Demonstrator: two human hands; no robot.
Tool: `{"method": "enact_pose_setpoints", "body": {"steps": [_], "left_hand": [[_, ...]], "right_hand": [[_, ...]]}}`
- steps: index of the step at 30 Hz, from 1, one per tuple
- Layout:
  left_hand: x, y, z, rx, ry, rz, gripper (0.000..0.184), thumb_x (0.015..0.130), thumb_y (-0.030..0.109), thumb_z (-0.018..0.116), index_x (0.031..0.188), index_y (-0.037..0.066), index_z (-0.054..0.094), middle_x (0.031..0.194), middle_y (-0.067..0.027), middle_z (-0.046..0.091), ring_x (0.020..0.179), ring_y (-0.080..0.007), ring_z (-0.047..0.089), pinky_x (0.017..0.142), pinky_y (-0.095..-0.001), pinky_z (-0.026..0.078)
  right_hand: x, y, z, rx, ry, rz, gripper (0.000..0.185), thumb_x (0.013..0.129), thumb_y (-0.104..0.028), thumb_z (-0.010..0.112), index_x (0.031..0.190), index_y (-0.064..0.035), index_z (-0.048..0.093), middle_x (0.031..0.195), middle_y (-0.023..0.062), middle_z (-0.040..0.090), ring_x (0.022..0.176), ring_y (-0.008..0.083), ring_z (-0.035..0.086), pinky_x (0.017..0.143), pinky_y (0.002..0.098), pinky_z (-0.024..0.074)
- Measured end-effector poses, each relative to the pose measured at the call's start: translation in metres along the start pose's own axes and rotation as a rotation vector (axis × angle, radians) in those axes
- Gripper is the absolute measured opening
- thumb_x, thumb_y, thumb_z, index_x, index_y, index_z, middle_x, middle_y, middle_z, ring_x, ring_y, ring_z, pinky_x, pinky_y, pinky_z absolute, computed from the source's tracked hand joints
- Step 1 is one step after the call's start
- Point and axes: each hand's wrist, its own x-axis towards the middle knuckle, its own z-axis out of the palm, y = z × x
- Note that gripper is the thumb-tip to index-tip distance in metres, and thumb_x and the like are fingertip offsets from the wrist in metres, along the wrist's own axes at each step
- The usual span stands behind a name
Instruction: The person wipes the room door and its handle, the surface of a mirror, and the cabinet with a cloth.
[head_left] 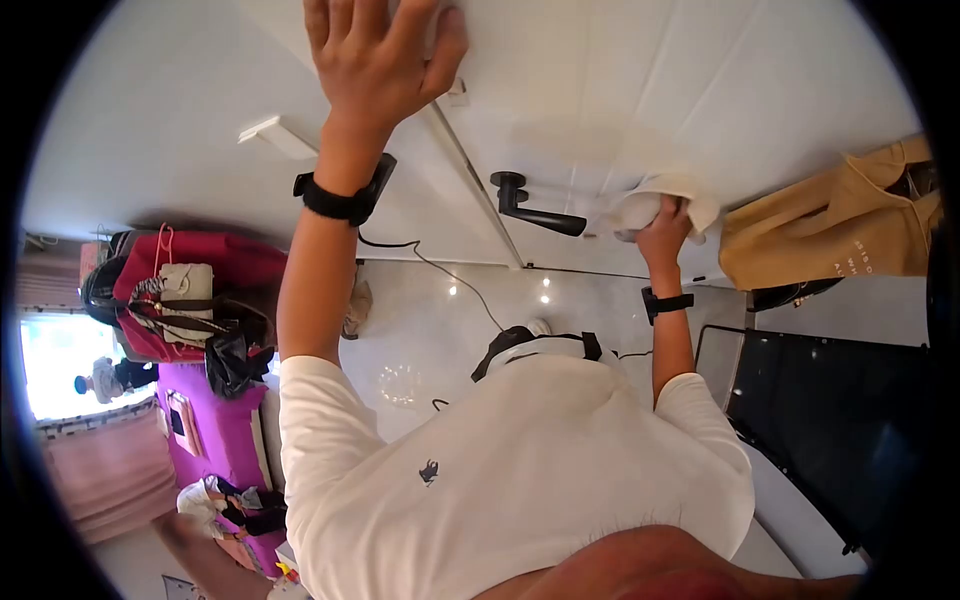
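White door (610,90), black handle (540,214): left hand (378,60) raised, fingers slightly spread; right hand (663,238) curls fingers into cloth (700,196), tips hidden. Flat, even pressure should work best.

one left hand (378,62), one right hand (661,238), two black wrist straps (338,203) (668,306), one held white cloth (700,202), one black door handle (545,219), one worn white t-shirt (560,450), one dark shirt logo (429,472), one tan lettered fabric piece (815,230), one bright window (55,375)

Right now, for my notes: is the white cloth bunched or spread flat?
Bunched: the white cloth bulges in folds around the right hand.
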Motion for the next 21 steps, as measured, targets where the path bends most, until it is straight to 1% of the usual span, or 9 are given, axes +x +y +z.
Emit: {"method": "enact_pose_setpoints", "body": {"steps": [3,5,7,9,12,14,18,20,21], "left_hand": [[-0.001,0.0,-0.003,0.016,-0.085,-0.048,0.045,0.087,0.017,0.056,0.132,0.014,0.061,0.146,-0.0184,0.05,0.139,-0.036,0.043,0.118,-0.0481,0.019],[-0.005,-0.007,0.011,-0.008,0.071,0.039,0.045,0.087,0.017,0.057,0.132,0.016,0.061,0.146,-0.0165,0.051,0.138,-0.0349,0.044,0.117,-0.0486,0.021],[-0.005,-0.007,0.01,0.002,0.072,0.037,0.046,0.087,0.017,0.057,0.132,0.017,0.06,0.146,-0.0156,0.051,0.138,-0.0347,0.044,0.117,-0.0487,0.022],[-0.001,-0.001,0.008,0.01,0.068,0.038,0.046,0.087,0.017,0.057,0.133,0.018,0.06,0.146,-0.0148,0.051,0.138,-0.0344,0.045,0.117,-0.0487,0.023],[0.002,0.014,0.004,-0.304,0.08,-0.289,0.047,0.086,0.018,0.057,0.133,0.019,0.06,0.146,-0.0153,0.051,0.138,-0.0346,0.045,0.116,-0.0488,0.023],[-0.005,-0.006,0.01,0.013,0.066,0.009,0.047,0.086,0.019,0.057,0.133,0.021,0.061,0.147,-0.013,0.051,0.139,-0.0326,0.044,0.118,-0.0483,0.022],[-0.004,0.0,0.0,-0.025,-0.078,-0.082,0.047,0.086,0.021,0.056,0.133,0.026,0.06,0.151,-0.0062,0.048,0.144,-0.0269,0.038,0.123,-0.0463,0.015],[-0.008,-0.002,0.013,-0.035,-0.011,-0.09,0.047,0.087,0.022,0.055,0.133,0.027,0.06,0.151,-0.0062,0.047,0.144,-0.0266,0.037,0.123,-0.0462,0.014],[-0.009,-0.003,0.016,-0.069,0.051,-0.071,0.046,0.087,0.024,0.055,0.133,0.027,0.059,0.152,-0.0061,0.047,0.145,-0.0263,0.036,0.124,-0.0462,0.013]], "right_hand": [[0.065,-0.048,-0.037,0.122,0.26,-0.081,0.079,0.072,-0.023,0.08,0.14,-0.0073,0.042,0.131,0.0293,0.049,0.118,0.0508,0.047,0.096,0.0594,0.0381],[0.11,-0.078,-0.056,0.178,0.373,-0.162,0.082,0.071,-0.03,0.083,0.14,-0.0102,0.044,0.133,0.03,0.048,0.118,0.0513,0.046,0.095,0.0573,0.039],[0.135,-0.098,-0.068,0.029,0.272,-0.23,0.088,0.069,-0.036,0.084,0.144,-0.0186,0.043,0.133,0.0239,0.052,0.117,0.0449,0.051,0.094,0.0541,0.0404],[0.166,-0.147,-0.108,0.273,-0.057,-0.369,0.087,0.068,-0.035,0.083,0.146,-0.0312,0.044,0.126,0.0138,0.061,0.114,0.0351,0.058,0.093,0.0505,0.0425],[0.179,-0.163,-0.098,-0.014,-0.145,-0.529,0.084,0.068,-0.031,0.081,0.145,-0.0383,0.047,0.116,0.0037,0.068,0.107,0.0277,0.064,0.094,0.0499,0.044],[0.182,-0.163,-0.098,0.017,-0.068,-0.551,0.082,0.067,-0.028,0.081,0.142,-0.0375,0.051,0.118,0.0027,0.068,0.109,0.0284,0.063,0.097,0.0501,0.0431],[0.153,-0.117,-0.063,0.09,0.092,-0.54,0.074,0.066,-0.025,0.08,0.136,-0.0259,0.058,0.117,0.0081,0.068,0.109,0.0317,0.062,0.095,0.0495,0.045],[0.113,-0.074,-0.034,0.075,0.167,-0.393,0.067,0.068,-0.031,0.079,0.131,-0.0169,0.061,0.117,0.0129,0.067,0.109,0.0366,0.062,0.093,0.0505,0.0463],[0.085,-0.052,-0.024,-0.056,0.072,-0.279,0.063,0.07,-0.024,0.075,0.131,-0.0204,0.063,0.119,0.0106,0.068,0.109,0.0337,0.062,0.094,0.0485,0.0486]]}}
